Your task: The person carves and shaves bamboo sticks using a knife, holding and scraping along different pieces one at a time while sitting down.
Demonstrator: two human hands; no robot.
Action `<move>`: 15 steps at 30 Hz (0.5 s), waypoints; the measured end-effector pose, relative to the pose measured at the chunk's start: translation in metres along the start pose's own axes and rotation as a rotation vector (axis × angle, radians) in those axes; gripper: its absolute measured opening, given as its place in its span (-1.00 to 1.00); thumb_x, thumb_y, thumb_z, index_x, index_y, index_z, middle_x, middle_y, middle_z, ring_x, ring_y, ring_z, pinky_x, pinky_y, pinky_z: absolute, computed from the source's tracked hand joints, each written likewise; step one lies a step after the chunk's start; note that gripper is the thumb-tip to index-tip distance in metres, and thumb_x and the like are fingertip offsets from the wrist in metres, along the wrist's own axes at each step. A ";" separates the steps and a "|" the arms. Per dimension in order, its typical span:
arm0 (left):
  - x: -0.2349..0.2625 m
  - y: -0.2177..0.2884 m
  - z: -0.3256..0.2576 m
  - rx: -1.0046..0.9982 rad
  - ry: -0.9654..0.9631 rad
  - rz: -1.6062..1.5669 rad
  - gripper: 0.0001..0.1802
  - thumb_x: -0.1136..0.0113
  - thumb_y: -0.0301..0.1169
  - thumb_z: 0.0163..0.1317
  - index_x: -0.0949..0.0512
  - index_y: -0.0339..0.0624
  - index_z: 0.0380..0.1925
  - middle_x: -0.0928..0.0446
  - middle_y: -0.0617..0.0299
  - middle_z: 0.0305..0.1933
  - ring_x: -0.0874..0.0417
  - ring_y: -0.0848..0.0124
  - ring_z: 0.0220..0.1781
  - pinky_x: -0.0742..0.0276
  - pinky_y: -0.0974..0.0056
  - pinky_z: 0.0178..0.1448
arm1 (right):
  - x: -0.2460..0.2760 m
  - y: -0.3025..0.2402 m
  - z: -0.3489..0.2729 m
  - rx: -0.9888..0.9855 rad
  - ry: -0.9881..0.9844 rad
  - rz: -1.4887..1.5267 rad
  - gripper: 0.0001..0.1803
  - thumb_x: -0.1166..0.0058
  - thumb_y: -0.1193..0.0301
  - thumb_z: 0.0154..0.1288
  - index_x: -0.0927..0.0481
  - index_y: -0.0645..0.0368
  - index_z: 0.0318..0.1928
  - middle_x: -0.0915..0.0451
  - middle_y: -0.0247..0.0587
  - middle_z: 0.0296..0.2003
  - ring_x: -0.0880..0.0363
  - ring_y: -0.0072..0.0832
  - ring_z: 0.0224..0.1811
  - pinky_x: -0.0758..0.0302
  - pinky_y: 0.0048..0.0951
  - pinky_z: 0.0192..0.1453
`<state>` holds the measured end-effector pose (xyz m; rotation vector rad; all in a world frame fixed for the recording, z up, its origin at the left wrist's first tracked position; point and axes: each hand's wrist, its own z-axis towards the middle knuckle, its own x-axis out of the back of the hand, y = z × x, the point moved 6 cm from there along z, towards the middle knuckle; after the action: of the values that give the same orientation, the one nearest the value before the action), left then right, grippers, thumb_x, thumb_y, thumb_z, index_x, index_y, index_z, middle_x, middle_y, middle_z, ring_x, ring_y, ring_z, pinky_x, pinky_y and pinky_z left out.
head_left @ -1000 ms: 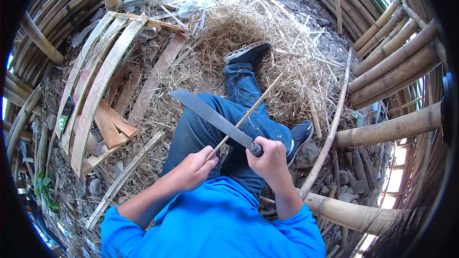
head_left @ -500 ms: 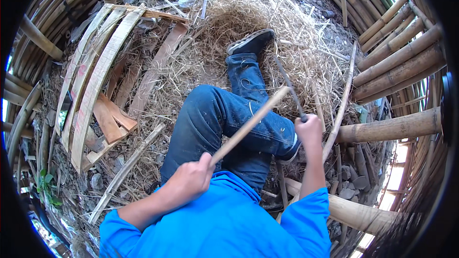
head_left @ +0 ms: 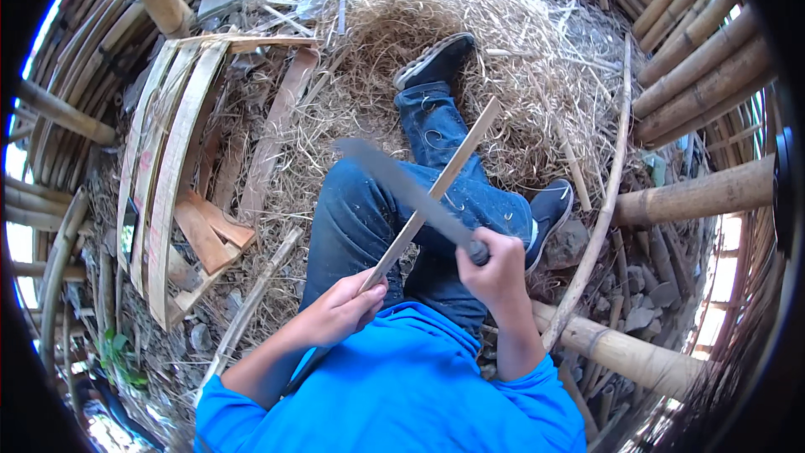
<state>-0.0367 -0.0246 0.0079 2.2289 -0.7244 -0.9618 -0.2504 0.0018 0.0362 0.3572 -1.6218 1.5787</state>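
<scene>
A thin, light wooden strip, probably split bamboo, slants up and away across my lap. My left hand is closed round its near end, close to my belly. In my right hand I grip the dark handle of a long knife. Its broad grey blade, a little blurred, points up and left and crosses over the middle of the strip. Whether blade and strip touch, I cannot tell. Beneath both lie my bent legs in blue jeans.
Pale shavings cover the ground ahead. A slatted wooden crate lies at left, beside a loose stick. Bamboo poles jut in from the right, near a long thin pole and stones.
The knife has swung from the right, beyond the strip, to lie across it, its blade turning up-left. My right hand has come down and inward. The strip stands steeper.
</scene>
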 end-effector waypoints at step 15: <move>-0.008 -0.016 -0.005 -0.116 0.011 0.460 -0.81 0.16 -0.31 0.46 -0.31 -0.21 -0.25 -0.24 0.31 -0.49 -0.27 0.53 -0.41 -0.32 0.33 -0.32 | 0.044 0.127 0.039 -0.492 0.092 -0.429 -0.78 -0.12 0.31 0.09 -0.67 0.22 -0.42 -0.62 0.14 -0.48 -0.62 0.05 -0.28 -0.54 -0.06 -0.17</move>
<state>-0.0339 -0.0071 0.0029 1.8481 -1.0867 -0.7383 -0.3807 0.0019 -0.0158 0.3322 -1.6629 0.8336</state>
